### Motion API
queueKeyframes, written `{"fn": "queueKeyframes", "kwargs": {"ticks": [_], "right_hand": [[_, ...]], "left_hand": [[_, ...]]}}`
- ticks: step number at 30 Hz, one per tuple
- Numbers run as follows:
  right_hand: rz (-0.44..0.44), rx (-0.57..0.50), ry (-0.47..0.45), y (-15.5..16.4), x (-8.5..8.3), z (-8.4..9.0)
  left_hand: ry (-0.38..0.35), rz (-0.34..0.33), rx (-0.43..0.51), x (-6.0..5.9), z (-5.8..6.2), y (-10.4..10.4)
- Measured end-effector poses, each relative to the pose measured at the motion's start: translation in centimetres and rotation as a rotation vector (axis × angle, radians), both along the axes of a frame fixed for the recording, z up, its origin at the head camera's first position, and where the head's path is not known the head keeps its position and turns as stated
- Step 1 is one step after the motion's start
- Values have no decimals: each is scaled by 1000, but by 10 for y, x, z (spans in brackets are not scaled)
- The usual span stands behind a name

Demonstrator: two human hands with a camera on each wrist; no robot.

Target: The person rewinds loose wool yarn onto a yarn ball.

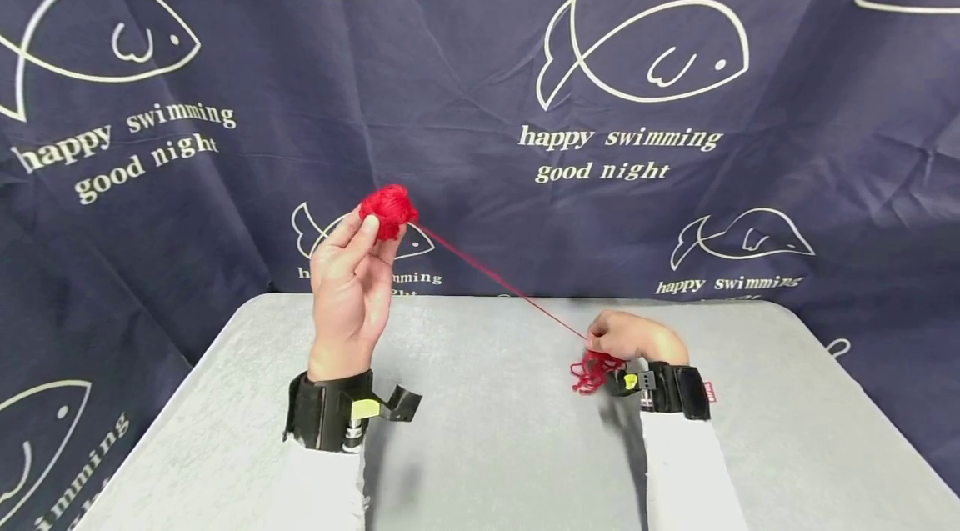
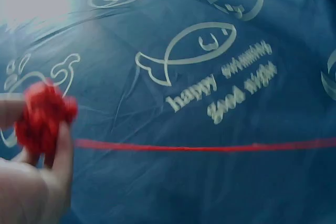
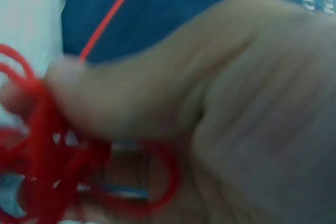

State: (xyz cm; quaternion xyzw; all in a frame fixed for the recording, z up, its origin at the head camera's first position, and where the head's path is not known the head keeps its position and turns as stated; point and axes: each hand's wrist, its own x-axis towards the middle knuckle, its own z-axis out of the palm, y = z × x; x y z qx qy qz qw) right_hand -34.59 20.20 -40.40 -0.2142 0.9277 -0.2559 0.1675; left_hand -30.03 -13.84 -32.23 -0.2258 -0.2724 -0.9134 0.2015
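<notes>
A small red ball of yarn [image 1: 388, 211] is pinched between the thumb and fingers of my left hand [image 1: 349, 289], raised above the table's far edge. In the left wrist view the ball [image 2: 42, 118] looks slightly blurred. From it a taut strand of yarn [image 1: 495, 277] slopes down to the right. That strand ends at my right hand [image 1: 637, 337], low over the table, whose thumb and fingers grip a loose red tangle of yarn [image 1: 591, 371]. Loops of the tangle [image 3: 44, 150] hang about the fingers in the right wrist view.
A light grey table [image 1: 480, 431] lies beneath both hands. Behind it hangs a dark blue cloth [image 1: 465, 97] printed with white fish and lettering. Black straps with small devices [image 1: 330, 412] circle both wrists, and a loose strap end juts from the left one.
</notes>
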Motion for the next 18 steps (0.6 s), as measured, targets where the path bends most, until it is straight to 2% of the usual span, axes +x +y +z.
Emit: {"fn": "queueKeyframes", "kwargs": {"ticks": [1,3,5,7,10,14,16,18], "right_hand": [[-19,13,-11,0,0,-1],[-46,42,-12,0,2,-1],[-53,22,-9,-2,3,1],[-44,-34,26,-6,5,6],[-3,-149,163,-20,7,16],[41,-399,340,-49,12,27],[65,-552,372,-66,15,30],[107,-707,347,-81,19,32]], "left_hand": [[-27,82,-18,0,1,1],[-70,196,-57,1,2,3],[-104,239,-107,3,4,7],[-124,226,-184,6,5,10],[-126,175,-301,11,6,14],[-86,124,-410,18,7,19],[-65,113,-452,21,7,22],[-51,113,-496,24,7,24]]}}
